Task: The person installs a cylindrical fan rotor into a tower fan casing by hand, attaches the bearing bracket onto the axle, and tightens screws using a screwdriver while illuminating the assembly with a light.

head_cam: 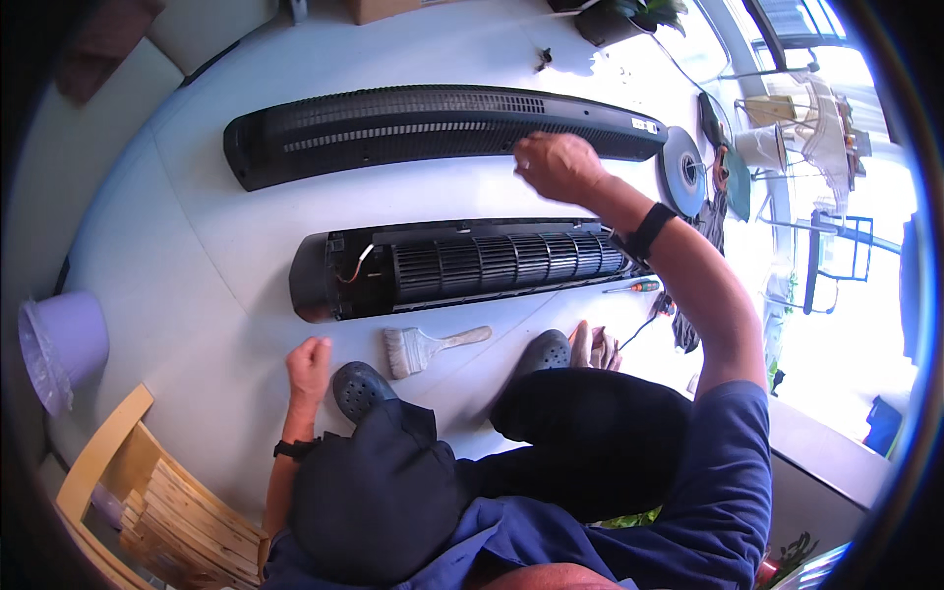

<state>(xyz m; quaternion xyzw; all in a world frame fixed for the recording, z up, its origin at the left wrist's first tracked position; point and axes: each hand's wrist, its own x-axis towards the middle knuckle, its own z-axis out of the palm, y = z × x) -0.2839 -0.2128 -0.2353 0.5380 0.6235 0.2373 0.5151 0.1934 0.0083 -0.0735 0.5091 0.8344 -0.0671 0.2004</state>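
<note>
My right hand (559, 165), its fingers curled, is over the near edge of a long black slotted housing panel (442, 125); whether it touches or holds anything I cannot tell. Nearer to me lies an opened black tower fan body (313, 273) with its long cylindrical blower wheel (509, 259) exposed. A white connector on thin wires shows at its left end. My left hand (307, 365) is closed with nothing visible in it, beside my left clog (361, 389). A wide paintbrush (413, 352) lies on the floor between my feet and the fan body.
A screwdriver (643, 286) and work gloves (596, 348) lie right of the fan body. The round fan base (680, 173) is beyond my right forearm. A purple bucket (77, 339) and wooden chair (184, 509) are at left, a potted plant (608, 23) at the top.
</note>
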